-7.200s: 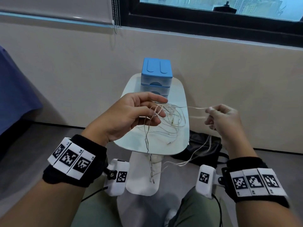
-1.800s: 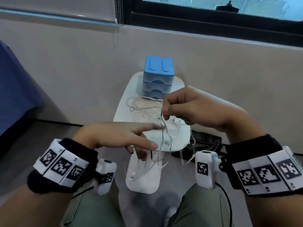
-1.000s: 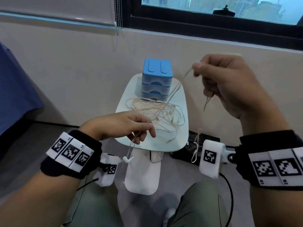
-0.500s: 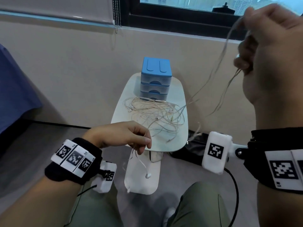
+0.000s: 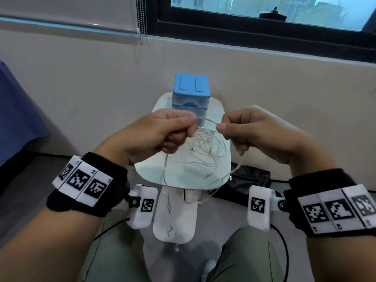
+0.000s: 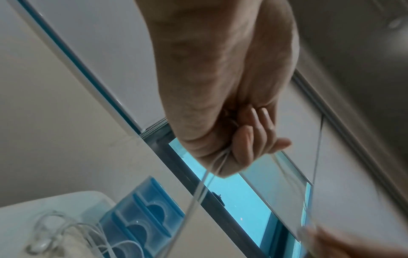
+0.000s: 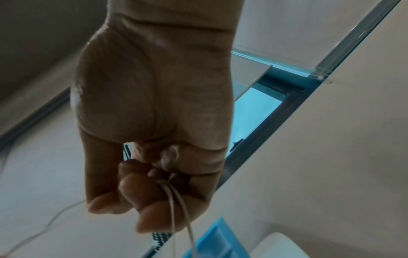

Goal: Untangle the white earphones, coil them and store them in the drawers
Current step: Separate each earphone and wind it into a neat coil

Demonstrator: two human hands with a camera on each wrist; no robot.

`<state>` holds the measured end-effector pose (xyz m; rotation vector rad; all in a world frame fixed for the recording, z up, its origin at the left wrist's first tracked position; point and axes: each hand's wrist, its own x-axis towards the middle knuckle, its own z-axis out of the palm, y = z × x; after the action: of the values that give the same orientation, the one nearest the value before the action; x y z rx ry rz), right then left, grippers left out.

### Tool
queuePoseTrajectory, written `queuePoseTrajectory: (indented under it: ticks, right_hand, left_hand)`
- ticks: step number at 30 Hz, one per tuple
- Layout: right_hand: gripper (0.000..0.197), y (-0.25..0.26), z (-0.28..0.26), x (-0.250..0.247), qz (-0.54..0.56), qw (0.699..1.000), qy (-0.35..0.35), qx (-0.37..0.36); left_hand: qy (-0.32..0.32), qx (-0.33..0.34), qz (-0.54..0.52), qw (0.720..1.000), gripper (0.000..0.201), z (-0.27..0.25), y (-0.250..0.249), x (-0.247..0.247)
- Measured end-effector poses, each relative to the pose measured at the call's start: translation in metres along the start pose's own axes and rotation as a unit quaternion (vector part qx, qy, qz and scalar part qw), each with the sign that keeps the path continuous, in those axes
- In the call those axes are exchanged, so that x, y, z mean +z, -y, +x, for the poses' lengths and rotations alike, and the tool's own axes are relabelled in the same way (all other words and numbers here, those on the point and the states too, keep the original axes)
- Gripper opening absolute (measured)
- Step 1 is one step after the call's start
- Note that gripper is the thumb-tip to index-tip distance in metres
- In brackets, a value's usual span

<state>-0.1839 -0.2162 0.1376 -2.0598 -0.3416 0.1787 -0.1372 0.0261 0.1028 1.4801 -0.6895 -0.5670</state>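
Observation:
Both hands are raised close together above the small white table (image 5: pixel 154 169). My left hand (image 5: pixel 162 133) pinches a white earphone cable (image 5: pixel 207 121), and my right hand (image 5: pixel 242 129) pinches the same cable a short span away. From each fist, strands of it hang down (image 6: pixel 198 192) (image 7: pixel 178 206) and loop below the table edge (image 5: pixel 165 180). More tangled white earphones (image 5: pixel 205 151) lie in a heap on the tabletop. The blue drawer unit (image 5: pixel 191 92) stands at the table's far end with its drawers closed.
The table stands against a beige wall under a dark-framed window (image 5: pixel 264 23). A black bag (image 5: pixel 250 180) lies on the floor to the right of the table base (image 5: pixel 175 220). My knees in green trousers (image 5: pixel 244 259) are below. Blue fabric (image 5: pixel 16 119) is at the left.
My right hand has come down from high at the right to meet the left hand in front of the drawers. The left hand has risen, and the cable between them is now short.

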Motion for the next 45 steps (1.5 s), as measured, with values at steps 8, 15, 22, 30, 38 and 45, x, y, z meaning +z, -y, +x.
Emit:
queuePoseTrajectory:
  ticks: [8, 15, 22, 30, 38, 45]
  right_hand:
    - [0.035, -0.059, -0.007, -0.016, -0.03, 0.988, -0.08, 0.129]
    - [0.036, -0.015, 0.013, 0.005, -0.102, 0.993, -0.01, 0.062]
    - [0.034, -0.015, 0.023, 0.0, 0.016, 0.999, 0.001, 0.038]
    - [0.032, -0.031, 0.019, -0.01, 0.021, 0.998, -0.053, 0.04]
    - [0.015, 0.006, 0.018, 0.002, -0.066, 0.997, -0.024, -0.038]
    - [0.013, -0.011, 0.012, -0.005, -0.041, 0.999, -0.016, -0.016]
  left_hand:
    - [-0.095, -0.049, -0.004, 0.994, 0.035, -0.02, 0.01, -0.035]
    - [-0.007, -0.079, 0.114, 0.99, 0.043, 0.008, 0.008, 0.0]
    - [-0.113, -0.023, 0.074, 0.991, 0.029, 0.018, -0.004, -0.011]
    - [-0.249, -0.025, 0.019, 0.968, 0.035, 0.001, 0.017, -0.045]
    - [-0.067, -0.023, 0.141, 0.987, 0.037, 0.015, 0.01, -0.008]
    - [-0.073, -0.002, 0.201, 0.977, 0.023, 0.027, 0.006, 0.004]
